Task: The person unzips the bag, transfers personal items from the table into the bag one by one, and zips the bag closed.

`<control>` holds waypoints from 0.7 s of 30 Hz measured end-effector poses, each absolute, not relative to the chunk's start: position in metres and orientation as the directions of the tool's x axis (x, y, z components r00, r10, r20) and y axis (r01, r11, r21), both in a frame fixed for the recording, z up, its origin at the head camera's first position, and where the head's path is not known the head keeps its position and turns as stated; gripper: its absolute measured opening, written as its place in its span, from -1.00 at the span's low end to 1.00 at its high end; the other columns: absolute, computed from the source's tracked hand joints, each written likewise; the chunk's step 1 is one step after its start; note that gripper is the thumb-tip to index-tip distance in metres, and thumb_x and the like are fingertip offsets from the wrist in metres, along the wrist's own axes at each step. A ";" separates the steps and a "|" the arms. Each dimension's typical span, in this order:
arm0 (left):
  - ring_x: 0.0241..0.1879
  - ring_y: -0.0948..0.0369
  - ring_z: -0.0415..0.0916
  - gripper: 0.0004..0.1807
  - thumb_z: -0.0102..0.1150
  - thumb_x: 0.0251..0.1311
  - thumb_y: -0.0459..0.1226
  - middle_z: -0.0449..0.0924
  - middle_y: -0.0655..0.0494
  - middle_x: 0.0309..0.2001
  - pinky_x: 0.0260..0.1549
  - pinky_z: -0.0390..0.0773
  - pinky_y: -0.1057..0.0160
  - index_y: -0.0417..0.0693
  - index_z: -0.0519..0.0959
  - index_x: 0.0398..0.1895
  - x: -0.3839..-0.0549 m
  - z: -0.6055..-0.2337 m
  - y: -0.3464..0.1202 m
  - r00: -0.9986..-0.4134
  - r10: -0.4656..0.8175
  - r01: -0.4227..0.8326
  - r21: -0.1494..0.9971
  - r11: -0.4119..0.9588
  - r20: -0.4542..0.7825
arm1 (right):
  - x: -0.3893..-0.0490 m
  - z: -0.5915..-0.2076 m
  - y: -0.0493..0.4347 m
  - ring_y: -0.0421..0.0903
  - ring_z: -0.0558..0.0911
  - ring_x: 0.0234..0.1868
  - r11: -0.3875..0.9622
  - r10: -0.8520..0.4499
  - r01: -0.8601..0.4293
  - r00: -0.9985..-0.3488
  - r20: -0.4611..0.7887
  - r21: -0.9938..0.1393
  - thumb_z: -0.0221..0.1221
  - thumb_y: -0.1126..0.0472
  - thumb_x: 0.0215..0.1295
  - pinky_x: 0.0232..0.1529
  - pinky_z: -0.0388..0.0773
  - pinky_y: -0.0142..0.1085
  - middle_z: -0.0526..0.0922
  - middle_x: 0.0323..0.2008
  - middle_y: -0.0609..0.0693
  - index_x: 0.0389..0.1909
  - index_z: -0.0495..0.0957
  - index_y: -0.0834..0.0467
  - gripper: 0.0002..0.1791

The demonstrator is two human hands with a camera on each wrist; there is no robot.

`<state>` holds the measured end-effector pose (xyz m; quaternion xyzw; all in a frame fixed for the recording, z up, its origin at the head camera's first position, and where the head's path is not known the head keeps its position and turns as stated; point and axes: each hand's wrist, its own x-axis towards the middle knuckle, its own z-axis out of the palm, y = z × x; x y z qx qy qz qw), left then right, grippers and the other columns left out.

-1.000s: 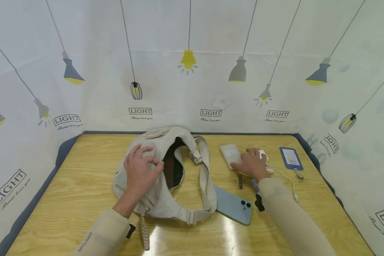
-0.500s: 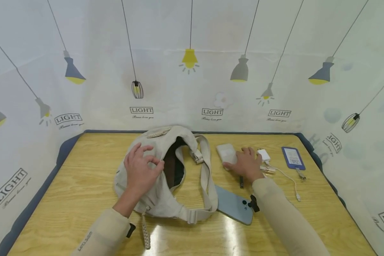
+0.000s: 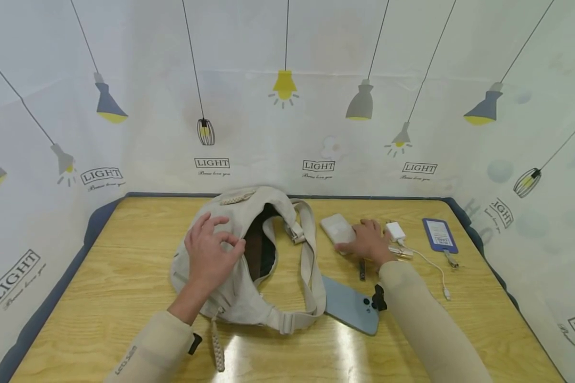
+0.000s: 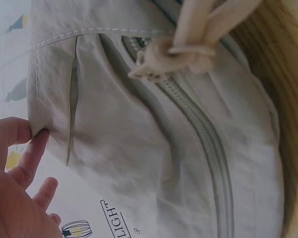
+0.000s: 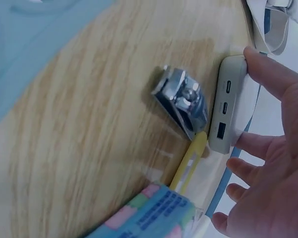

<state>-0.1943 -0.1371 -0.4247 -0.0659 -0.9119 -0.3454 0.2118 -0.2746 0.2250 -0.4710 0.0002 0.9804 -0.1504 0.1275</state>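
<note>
A beige fabric bag (image 3: 220,298) lies on the wooden table, its dark main opening facing right. My left hand (image 3: 215,252) pinches the edge of that opening between thumb and index finger; in the left wrist view the pinched cloth of the bag (image 4: 114,114) is drawn up. At the right, a white power bank (image 3: 337,230) has my right hand (image 3: 371,242) at it. Thumb and index finger grip its opposite edges. The right wrist view shows the end of the power bank (image 5: 227,106) with several ports, beside a silver nail clipper (image 5: 184,96).
A light blue phone (image 3: 350,307) lies by the bag's strap (image 3: 308,255). Right of my hand are a white charger (image 3: 395,231) with cable, a shiny small tube (image 3: 401,252) and a blue card holder (image 3: 440,235). A colourful packet (image 5: 149,213) and yellow stick (image 5: 188,161) lie nearby.
My right hand has moved left at the power bank, which has shifted slightly left and turned. The charger and tube have come into fuller view. The left hand keeps its pinch.
</note>
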 end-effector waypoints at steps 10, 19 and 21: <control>0.42 -0.07 0.10 -0.75 0.33 0.07 -0.18 0.53 -0.04 0.12 0.35 -0.07 -0.26 -0.07 0.67 -0.69 -0.192 -0.424 -0.136 -0.893 -0.019 0.287 0.603 0.744 0.449 | -0.270 -0.467 0.213 0.28 -0.07 0.51 0.936 -0.029 0.057 -0.971 -0.237 -0.347 0.35 -0.22 0.03 0.36 -0.27 0.41 0.04 0.48 0.28 0.31 0.36 0.29 -0.06; 0.43 -0.07 0.08 -0.75 0.32 0.07 -0.17 0.53 -0.03 0.13 0.36 -0.08 -0.25 -0.07 0.67 -0.68 -0.191 -0.424 -0.136 -0.901 -0.023 0.271 0.604 0.749 0.434 | -0.263 -0.467 0.202 0.28 0.02 0.49 0.946 0.012 0.047 -0.994 -0.111 -0.320 0.42 -0.20 -0.04 0.37 -0.29 0.40 0.15 0.43 0.26 0.17 0.45 0.29 -0.14; 0.43 -0.06 0.08 -0.75 0.32 0.07 -0.17 0.53 -0.03 0.13 0.36 -0.08 -0.25 -0.07 0.67 -0.68 -0.190 -0.424 -0.137 -0.902 -0.024 0.268 0.605 0.750 0.430 | -0.260 -0.468 0.199 0.27 0.08 0.46 0.943 0.021 0.037 -0.998 -0.051 -0.331 0.43 -0.19 -0.04 0.38 -0.27 0.37 0.22 0.39 0.25 0.09 0.49 0.27 -0.21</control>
